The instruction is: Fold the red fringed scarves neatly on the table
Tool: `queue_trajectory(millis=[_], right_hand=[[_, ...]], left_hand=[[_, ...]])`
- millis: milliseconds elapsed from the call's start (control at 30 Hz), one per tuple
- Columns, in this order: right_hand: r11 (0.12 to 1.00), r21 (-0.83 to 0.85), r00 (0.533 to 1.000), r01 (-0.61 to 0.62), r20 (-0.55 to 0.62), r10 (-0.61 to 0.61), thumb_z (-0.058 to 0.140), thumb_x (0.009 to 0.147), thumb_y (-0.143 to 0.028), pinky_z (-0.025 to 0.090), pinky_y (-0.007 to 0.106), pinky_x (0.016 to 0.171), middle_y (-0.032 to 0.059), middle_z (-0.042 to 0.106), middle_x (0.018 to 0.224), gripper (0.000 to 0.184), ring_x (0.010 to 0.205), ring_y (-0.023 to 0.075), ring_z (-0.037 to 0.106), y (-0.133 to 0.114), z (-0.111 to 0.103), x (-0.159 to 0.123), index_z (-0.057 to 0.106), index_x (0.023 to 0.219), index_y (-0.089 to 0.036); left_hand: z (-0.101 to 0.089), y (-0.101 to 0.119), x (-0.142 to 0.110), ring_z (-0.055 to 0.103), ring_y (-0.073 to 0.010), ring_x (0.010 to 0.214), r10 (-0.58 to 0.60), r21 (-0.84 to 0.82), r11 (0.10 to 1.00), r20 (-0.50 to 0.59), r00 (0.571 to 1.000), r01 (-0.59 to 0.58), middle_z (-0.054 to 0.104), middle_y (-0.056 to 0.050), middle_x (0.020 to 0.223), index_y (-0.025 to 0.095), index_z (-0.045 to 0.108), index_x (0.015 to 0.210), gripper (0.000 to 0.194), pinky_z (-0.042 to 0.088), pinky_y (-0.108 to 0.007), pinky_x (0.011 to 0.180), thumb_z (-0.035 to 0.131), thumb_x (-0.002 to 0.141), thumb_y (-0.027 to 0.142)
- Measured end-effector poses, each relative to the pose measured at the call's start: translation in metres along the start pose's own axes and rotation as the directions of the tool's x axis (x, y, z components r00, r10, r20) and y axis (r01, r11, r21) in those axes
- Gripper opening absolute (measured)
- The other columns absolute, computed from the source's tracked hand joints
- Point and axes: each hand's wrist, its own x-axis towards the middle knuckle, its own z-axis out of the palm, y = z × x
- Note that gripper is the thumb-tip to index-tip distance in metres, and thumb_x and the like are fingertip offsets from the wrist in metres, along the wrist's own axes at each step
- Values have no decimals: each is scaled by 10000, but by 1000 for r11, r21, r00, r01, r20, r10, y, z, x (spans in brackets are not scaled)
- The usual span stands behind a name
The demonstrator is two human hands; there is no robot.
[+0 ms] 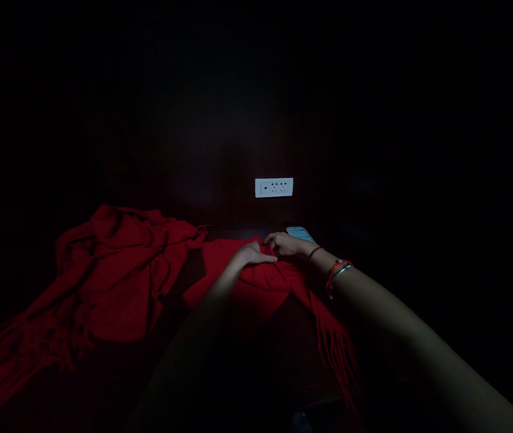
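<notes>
A red scarf (265,294) with long fringe lies partly folded on a dark surface under both hands. My left hand (254,255) is on its upper part, thumb stretched to the right and the fingers closed about a fold. Right beside it, my right hand (284,244) pinches the cloth with bent fingers. From beneath the right wrist the fringed end (335,343) trails toward the front right. More red cloth (121,264) with fringe lies heaped on the left; whether it belongs to the same piece I cannot tell.
Just behind my right hand lies a phone (299,233) with its screen lit. A white wall socket (274,187) is on the dark wall behind. Everything else around is too dark to make out.
</notes>
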Motion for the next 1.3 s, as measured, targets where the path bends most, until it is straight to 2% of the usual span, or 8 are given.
queue_trajectory(millis=[100,267,467,633,867,1033,1133,1300], right_hand=[[998,30,999,52,14,-52,519,597,-30,380,238,799,82,562,1022,194,915,153,516,5,0,-2,652,702,-125],[995,36,996,90,-19,-89,508,594,-8,388,237,777,66,588,960,291,877,152,528,6,3,-3,667,792,-149],[995,-23,981,95,-170,-98,464,645,-19,354,276,818,78,548,1009,279,933,162,482,1,12,-5,664,773,-165],[999,-21,954,34,-297,-38,454,665,-34,342,309,795,58,480,1075,252,986,174,426,-11,24,-9,639,742,-185],[981,-183,958,67,-261,-115,482,749,-214,271,398,825,93,402,1180,243,1081,228,299,-30,17,-17,604,959,-210],[989,-141,955,54,-282,-92,440,781,-240,288,400,814,93,416,1143,203,1058,228,318,-30,15,-16,632,814,-180],[999,-14,944,38,-328,-41,454,774,-263,300,379,835,92,400,1131,189,1054,219,332,-28,13,-23,618,772,-170],[990,138,904,29,-426,33,426,788,-252,308,312,869,88,397,1086,176,1023,176,375,-26,2,-50,568,748,-157]], left_hand=[[4,10,-7,552,-231,790,-74,134,988,18,997,71,584,-122,912,92,511,951,588,378,-229,535,575,575,539],[13,18,-6,514,-270,924,-193,150,967,-93,977,205,545,-167,1018,104,459,1038,491,387,-262,625,577,633,353],[8,-9,7,516,-131,596,-107,35,994,-7,994,108,558,-20,654,150,524,694,86,291,-189,434,503,672,230],[7,-21,12,362,-75,419,-57,-55,997,8,998,57,386,51,464,165,459,575,111,201,-197,372,463,683,192],[6,-22,12,372,-74,424,-18,-136,990,13,1000,20,404,47,463,164,456,546,142,229,-194,382,465,685,193],[7,-24,12,465,-99,535,-26,-159,987,-29,999,21,520,22,606,153,523,717,78,317,-180,434,484,679,208],[4,-21,11,518,-122,691,5,-126,992,-91,996,-16,577,2,807,169,501,935,277,389,-182,550,518,662,211],[-3,-6,3,489,-181,952,242,63,970,-144,960,-235,536,-58,1066,187,427,1137,485,377,-240,788,505,660,157]])
